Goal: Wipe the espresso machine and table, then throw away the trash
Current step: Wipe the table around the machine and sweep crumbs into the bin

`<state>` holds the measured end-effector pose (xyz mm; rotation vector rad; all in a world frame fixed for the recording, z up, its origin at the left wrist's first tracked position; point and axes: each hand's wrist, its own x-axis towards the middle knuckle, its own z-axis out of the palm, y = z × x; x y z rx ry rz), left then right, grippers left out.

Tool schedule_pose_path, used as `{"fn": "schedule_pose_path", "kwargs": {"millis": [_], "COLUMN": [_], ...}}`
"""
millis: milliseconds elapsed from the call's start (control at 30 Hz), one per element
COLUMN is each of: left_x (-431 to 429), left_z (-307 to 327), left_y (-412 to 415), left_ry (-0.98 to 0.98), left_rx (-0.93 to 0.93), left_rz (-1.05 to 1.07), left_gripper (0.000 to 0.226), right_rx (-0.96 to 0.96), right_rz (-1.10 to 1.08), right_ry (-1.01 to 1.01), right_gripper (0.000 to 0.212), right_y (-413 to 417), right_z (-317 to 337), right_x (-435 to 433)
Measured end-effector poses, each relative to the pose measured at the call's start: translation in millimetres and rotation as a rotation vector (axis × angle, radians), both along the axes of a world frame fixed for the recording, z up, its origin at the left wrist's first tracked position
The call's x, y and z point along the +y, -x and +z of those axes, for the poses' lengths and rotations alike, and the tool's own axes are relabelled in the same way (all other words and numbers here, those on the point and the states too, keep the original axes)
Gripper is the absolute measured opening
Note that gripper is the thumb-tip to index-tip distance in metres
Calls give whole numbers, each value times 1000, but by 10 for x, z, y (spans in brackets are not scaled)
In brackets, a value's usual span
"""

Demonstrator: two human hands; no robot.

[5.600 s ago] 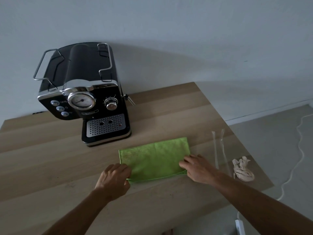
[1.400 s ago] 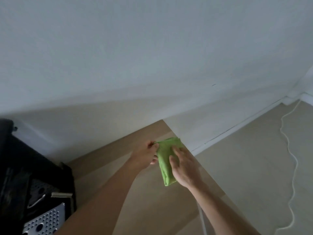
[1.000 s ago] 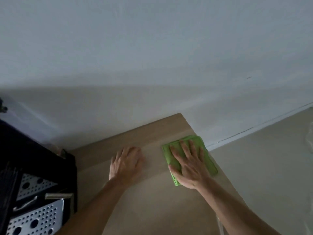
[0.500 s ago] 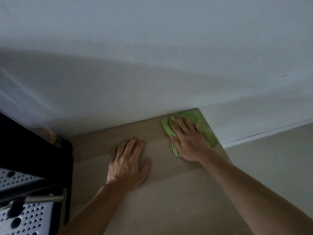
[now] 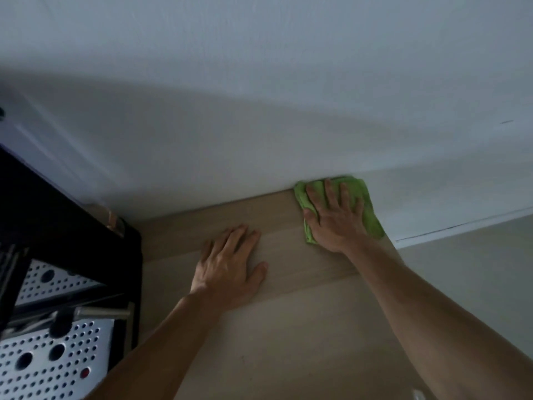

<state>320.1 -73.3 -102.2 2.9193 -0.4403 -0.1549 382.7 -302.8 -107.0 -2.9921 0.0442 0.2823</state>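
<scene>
My right hand (image 5: 336,219) lies flat with spread fingers on a folded green cloth (image 5: 370,217), pressing it onto the far right corner of the wooden table (image 5: 288,327), right against the wall. My left hand (image 5: 227,269) rests palm down on the bare tabletop, a little left of and nearer than the cloth, holding nothing. The black espresso machine (image 5: 66,246) fills the left edge, its perforated metal drip tray (image 5: 49,368) at the bottom left. The trash is out of view.
A white wall (image 5: 259,96) runs along the table's far edge. Past the table's right edge lie a white baseboard (image 5: 461,229) and a pale floor (image 5: 476,284). A small pale object (image 5: 418,395) shows at the bottom edge.
My right hand has slid the cloth farther into the far right corner against the wall. Earlier both hands held the folded cloth; the left hand then went flat on the table.
</scene>
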Motion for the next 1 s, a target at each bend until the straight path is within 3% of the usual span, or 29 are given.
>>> {"fn": "schedule_pose_path", "kwargs": {"millis": [100,200,367,500,633,733,767,900,1000], "left_x": [30,72,62,94,185,260,278,272,285], "left_z": [37,42,53,62,81,94,87,72,72], "left_y": [40,111,156,173,263,346,359,365,383], "left_ry": [13,16,28,41,41,35,36,33,27], "left_rx": [-31,-79,-25,-23,-20,-24,-25,5,21], "left_rz": [-8,12,27,42,75,91,92,92,86], "left_gripper": [69,61,72,73,71,71,71,73,77], "right_rx": [-79,-77,9,20,-39,-72,-89,-126,-157], "right_rz": [239,405,53,-76,202,439,405,-98,-184], "right_ry": [-9,-24,-4,-10,-53,-133,-151,-101,-121], "right_gripper": [56,68,54,55,55,56,58,53,53], "right_y": [170,313,304,540,775,753,737,798,717], "right_z": [4,39,49,52,56,96,87,14,-4], "right_x": [321,275,-391,78,631,394,227,-221,-29]}}
